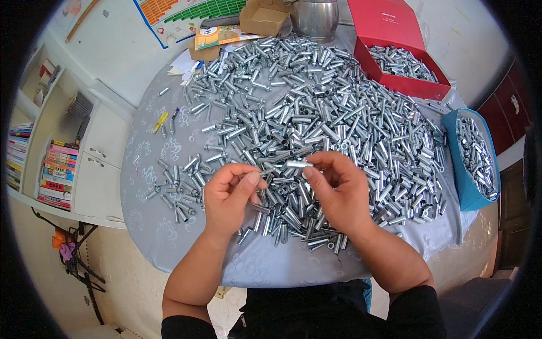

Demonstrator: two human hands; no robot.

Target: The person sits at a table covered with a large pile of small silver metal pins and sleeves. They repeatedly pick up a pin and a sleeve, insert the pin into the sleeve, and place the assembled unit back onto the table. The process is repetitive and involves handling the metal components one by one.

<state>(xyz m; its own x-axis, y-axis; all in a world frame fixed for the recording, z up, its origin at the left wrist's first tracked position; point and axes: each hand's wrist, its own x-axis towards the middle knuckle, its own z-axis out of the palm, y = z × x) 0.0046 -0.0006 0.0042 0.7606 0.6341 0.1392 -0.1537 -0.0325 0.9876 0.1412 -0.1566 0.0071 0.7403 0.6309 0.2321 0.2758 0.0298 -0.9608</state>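
My right hand point(340, 195) pinches a short, shiny metal sleeve point(297, 164) between thumb and fingertips, its free end pointing left. To its left, my left hand point(230, 195) is closed, thumb pressed toward the curled fingers. Whatever those fingers hold, if anything, I cannot make out. Both hands hover over the near part of a wide heap of loose metal sleeves point(333, 113), many of them hollow tubes. Around the left hand lie several sleeves with bolt-like ends point(189, 175).
A grey patterned cloth covers the round table point(149, 214). Metal pieces fill an open red box point(403, 85) at the back right and a blue bin point(471, 198) at the right edge. A metal pot point(315, 21) and a cardboard box point(262, 20) stand behind. A yellow tool point(160, 122) lies left.
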